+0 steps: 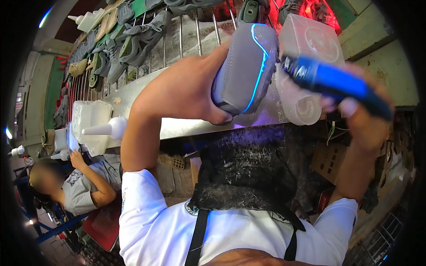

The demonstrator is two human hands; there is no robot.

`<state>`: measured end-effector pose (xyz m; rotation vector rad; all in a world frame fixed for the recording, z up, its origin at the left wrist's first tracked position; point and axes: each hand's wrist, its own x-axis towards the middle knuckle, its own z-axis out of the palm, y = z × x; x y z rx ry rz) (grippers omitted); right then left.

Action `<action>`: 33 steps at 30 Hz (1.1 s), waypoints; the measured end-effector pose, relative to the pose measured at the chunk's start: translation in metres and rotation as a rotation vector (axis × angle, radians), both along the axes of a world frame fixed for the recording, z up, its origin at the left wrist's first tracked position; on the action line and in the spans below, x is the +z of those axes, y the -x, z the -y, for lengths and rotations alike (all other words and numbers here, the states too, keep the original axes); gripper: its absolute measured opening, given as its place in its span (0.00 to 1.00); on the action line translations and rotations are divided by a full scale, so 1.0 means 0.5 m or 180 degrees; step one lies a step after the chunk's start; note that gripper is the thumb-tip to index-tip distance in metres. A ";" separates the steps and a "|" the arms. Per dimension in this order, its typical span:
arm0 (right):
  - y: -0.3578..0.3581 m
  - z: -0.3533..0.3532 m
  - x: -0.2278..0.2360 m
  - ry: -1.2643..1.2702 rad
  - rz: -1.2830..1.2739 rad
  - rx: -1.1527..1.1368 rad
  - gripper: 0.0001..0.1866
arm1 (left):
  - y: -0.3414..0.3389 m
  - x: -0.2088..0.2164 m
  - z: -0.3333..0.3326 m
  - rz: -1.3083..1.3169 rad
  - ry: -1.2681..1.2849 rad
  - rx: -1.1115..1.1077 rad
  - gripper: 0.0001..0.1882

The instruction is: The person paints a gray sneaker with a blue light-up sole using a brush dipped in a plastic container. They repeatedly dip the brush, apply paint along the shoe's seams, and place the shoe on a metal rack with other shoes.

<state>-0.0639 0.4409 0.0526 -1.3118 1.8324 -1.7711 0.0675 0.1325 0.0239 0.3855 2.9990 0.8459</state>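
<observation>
My left hand (188, 86) is wrapped round a grey shoe (239, 66), holding it above the metal bench ledge, thumb along its lower edge. A thin line glows bright blue on the shoe's side, bending near the top. In my right hand (361, 113) is a blue and black handheld tool (339, 82), smeared by motion. Its dark end points at the shoe's right side; whether the two touch I cannot tell. Behind the tool stands a translucent plastic container (306, 42).
Grey shoes (146, 37) on green lasts lie across a rack of metal rods (181, 37) beyond the ledge (177, 128). Left of my forearm is a white nozzle bottle (108, 128) beside a plastic tub (91, 115). A co-worker (84, 188) sits at the left. Cardboard boxes (328, 162) lie below right.
</observation>
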 end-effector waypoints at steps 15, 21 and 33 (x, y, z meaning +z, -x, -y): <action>0.027 0.019 0.194 -0.1976 -0.0855 0.0102 0.24 | -0.023 0.025 -0.038 0.0015 0.0112 0.0174 0.61; 0.062 0.014 0.144 -0.1087 -0.1379 0.0910 0.23 | -0.020 0.018 -0.022 -0.0071 0.0001 0.0100 0.60; 0.063 0.039 0.087 -0.0718 -0.2495 0.1050 0.18 | 0.002 0.007 0.002 -0.0010 -0.0010 0.0117 0.57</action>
